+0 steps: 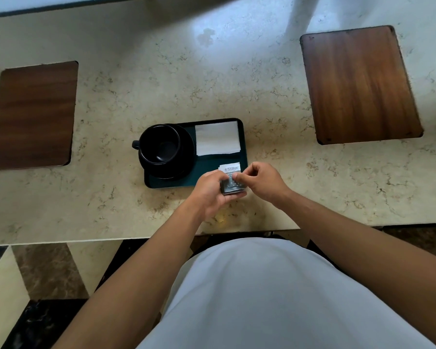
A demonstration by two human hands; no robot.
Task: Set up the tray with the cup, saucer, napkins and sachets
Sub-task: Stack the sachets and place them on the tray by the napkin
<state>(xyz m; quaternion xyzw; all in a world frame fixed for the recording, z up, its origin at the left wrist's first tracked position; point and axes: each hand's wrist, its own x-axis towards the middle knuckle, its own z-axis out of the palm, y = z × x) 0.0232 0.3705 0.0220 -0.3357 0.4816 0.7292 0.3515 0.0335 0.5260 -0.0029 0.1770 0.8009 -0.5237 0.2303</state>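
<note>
Hands met at the near right corner of a dark tray (161, 183) on a marble counter (237, 84). The left hand (212, 191) curled around a small shiny box (232, 189), metallic-looking and rectangular, gripping it from below and the side. The right hand (259, 178) pinched something at the top of that box between thumb and forefinger, its other fingers curled in; what exactly it pinched was too small to tell. Just beyond the fingers, a white sachet (229, 167) with printed lettering lay flat on the tray, touching or nearly touching the fingertips (the contact was not clear).

The tray was a rounded rectangle with a low raised rim, dark green or black. On its left half sat a black cup (159, 144), matte and round, upright on a black saucer (184, 162), its handle pointing left past the tray's edge. On the far right part lay a white paper napkin (217, 138), square and flat, well apart from the hands.

The counter was cream stone with brown veining, smooth and faintly glossy. Two wooden boards with rounded corners were set into it, one at the left (33, 114) and one at the far right (358, 84), both with dark streaked grain. A white shirt (275, 298) filled the bottom of the view, above a patterned stone floor (35, 285).
</note>
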